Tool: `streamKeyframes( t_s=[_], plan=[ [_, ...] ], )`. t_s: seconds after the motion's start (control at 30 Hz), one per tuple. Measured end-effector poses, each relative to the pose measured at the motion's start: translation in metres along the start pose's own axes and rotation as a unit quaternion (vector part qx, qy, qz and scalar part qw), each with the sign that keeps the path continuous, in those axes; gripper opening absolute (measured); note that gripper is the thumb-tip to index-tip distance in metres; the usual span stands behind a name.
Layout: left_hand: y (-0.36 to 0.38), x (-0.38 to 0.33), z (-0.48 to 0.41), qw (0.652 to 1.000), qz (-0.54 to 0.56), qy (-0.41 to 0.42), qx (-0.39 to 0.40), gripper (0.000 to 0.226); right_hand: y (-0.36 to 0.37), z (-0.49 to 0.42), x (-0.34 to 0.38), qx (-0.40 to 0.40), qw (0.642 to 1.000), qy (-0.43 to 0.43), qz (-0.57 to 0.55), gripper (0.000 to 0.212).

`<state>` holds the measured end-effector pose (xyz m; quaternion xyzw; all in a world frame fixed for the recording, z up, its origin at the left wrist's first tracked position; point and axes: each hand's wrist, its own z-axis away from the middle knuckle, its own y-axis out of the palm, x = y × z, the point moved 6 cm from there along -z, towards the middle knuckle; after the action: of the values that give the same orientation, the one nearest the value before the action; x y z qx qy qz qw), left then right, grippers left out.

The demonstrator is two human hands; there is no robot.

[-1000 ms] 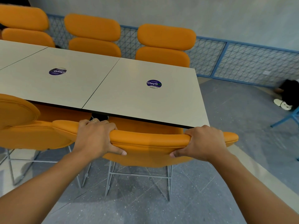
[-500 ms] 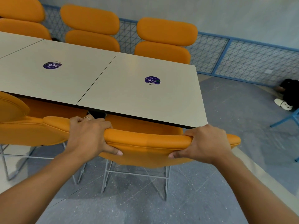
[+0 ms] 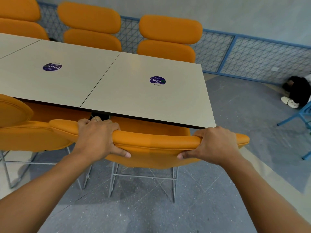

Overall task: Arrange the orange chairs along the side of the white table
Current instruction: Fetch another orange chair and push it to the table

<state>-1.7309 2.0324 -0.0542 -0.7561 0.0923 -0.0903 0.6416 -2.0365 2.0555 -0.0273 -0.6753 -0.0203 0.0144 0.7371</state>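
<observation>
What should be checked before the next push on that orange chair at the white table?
1. Left hand grips the padded orange chair back: ok.
2. Right hand grips the same back, near its other end: ok.
3. Chair seat sits lower than the edge of the white rectangular table top: ok.
4. Gap to the neighbouring orange chair on the left: cannot tell; the two backs overlap in view.
5. Grey wire legs all on the floor: cannot tell; the front ones are hidden.
6. Left fingers free of the table edge: cannot tell; they lie close to it.
</observation>
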Motion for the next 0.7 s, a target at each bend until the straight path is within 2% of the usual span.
streamKeyframes(
  t_s=[0.3,0.47,0.7],
  plan=[
    [0.0,0.013,0.011,1.0,0.01,-0.001,0.001,0.088,0.004,0.013,0.013,-0.015,1.0,-0.004,0.012,0.082],
    [0.0,0.012,0.007,0.999,-0.002,-0.017,0.033,0.094,0.002,0.009,0.011,-0.015,1.0,-0.007,-0.001,0.08],
    [0.0,0.011,0.011,0.999,0.009,-0.036,0.023,0.096,0.003,0.01,0.01,-0.023,0.999,-0.027,0.007,0.077]
  ],
)
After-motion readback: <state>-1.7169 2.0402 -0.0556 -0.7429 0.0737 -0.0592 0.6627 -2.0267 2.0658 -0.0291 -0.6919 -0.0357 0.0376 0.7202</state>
